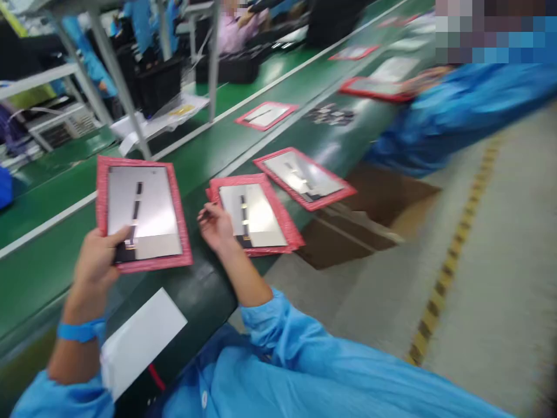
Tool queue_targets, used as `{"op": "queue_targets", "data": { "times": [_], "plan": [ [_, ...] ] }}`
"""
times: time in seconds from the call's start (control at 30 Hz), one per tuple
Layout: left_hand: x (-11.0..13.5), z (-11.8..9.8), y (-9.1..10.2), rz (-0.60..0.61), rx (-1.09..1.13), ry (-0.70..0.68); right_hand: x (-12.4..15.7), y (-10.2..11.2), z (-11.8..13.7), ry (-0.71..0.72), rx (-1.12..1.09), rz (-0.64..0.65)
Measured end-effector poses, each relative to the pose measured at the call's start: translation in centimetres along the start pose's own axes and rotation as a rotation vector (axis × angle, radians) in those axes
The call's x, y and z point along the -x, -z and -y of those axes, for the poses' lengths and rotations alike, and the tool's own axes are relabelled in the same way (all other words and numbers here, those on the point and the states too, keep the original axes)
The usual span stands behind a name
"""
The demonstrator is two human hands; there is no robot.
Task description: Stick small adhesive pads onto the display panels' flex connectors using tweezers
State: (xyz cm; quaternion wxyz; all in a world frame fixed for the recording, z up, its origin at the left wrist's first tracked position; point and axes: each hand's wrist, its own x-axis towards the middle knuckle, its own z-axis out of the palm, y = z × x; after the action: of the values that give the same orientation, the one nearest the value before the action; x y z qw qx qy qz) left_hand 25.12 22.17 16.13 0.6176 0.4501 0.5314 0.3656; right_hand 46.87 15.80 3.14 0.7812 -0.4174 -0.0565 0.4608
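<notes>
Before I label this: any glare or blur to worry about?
Head view: glare whitens part of the display panel in the left hand and the lower panel beside the right hand; head view, far right: blur softens the co-worker's blue sleeve and the striped floor tape; head view, upper right: corner pixelated.

Light is bright (glare whitens the panels (263, 213)), though blur softens the floor (491, 267).
</notes>
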Motion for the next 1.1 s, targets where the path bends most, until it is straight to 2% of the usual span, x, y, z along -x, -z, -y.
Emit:
{"op": "queue_targets", "data": {
  "times": [0.07,0.13,0.2,0.27,0.37,0.53,0.6,0.7,0.77,0.83,0.9,1.0,1.1],
  "plan": [
    [2.2,5.6,0.1,-0.064,0.037,0.016,-0.5,1.4,0.2,0.013,-0.056,-0.039],
    [3.4,10.6,0.2,-0.109,0.045,0.044,-1.0,2.1,-0.1,0.009,-0.08,-0.06],
    [4.0,14.3,0.2,-0.115,0.025,0.059,-1.1,2.3,-0.7,-0.001,-0.062,-0.065],
    [4.2,16.4,0.6,-0.089,-0.031,0.05,-0.5,2.2,-1.3,-0.008,-0.013,-0.051],
    [4.8,17.5,2.2,-0.021,-0.21,0.022,1.1,1.9,-2.5,-0.001,0.094,-0.004],
    [7.8,16.9,6.5,-0.006,-0.622,-0.01,3.7,0.4,-4.6,0.039,0.29,0.114],
    [9.3,16.1,8.9,-0.031,-0.735,-0.06,4.8,-1.0,-5.6,0.054,0.378,0.206],
    [11.1,14.9,13.8,-0.127,-0.855,-0.155,6.6,-3.6,-7.1,0.055,0.509,0.377],
    [12.2,14.9,17.2,-0.217,-0.913,-0.23,7.7,-5.3,-8.4,0.052,0.56,0.506],
    [13.5,15.8,19.6,-0.266,-0.963,-0.307,8.6,-6.7,-9.8,0.053,0.571,0.634],
    [15.0,17.4,20.6,-0.234,-1.013,-0.37,9.3,-7.7,-11.3,0.046,0.575,0.707],
    [16.2,19.2,20.3,-0.174,-1.088,-0.434,9.7,-8.5,-13.8,0.027,0.614,0.726],
    [14.2,19.2,19.7,-0.215,-1.126,-0.479,9.3,-8.8,-16.1,0.034,0.658,0.731]
  ]
}}
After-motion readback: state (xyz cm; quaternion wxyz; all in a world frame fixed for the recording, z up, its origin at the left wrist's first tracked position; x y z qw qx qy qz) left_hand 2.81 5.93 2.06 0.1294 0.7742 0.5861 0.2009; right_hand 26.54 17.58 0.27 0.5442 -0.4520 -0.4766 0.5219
